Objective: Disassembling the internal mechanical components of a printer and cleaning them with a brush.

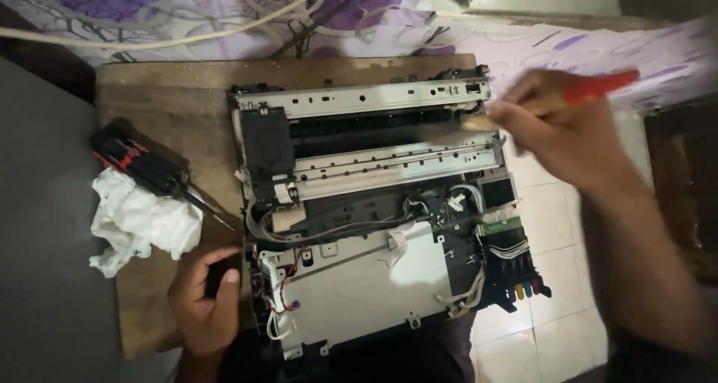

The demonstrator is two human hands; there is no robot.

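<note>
A worn wooden board (pixel 172 99) fills the middle of the frame, laid across a white cloth printed with purple shapes and bare branches (pixel 187 9), with pale floor tiles (pixel 546 331) showing at lower right. On the board sits an opened printer chassis (pixel 366 203), its cover off, metal rails running left to right across the upper half, a black carriage block (pixel 265 140) at its left end, and loose grey and white wiring bunched around a bare metal plate (pixel 366 282) in the lower half. Small ink tubes with coloured tips (pixel 527 286) hang at its lower right corner.

The person's right hand (pixel 557 132), at right of centre and blurred, has its fingers closed around a red-handled tool (pixel 598 87), whose working end reaches toward the right end of the upper rail; whether the tip touches the metal cannot be told. The left hand (pixel 206 297), at lower left, rests on the board against the chassis's lower left corner, fingers curled together around a small dark object (pixel 217 274) too dim to identify.

At left of the frame lie a crumpled white rag (pixel 138 222) and, just above it, a cluster of black-and-red screwdrivers (pixel 142 166). A pale cable (pixel 149 43) loops across the cloth at top.
</note>
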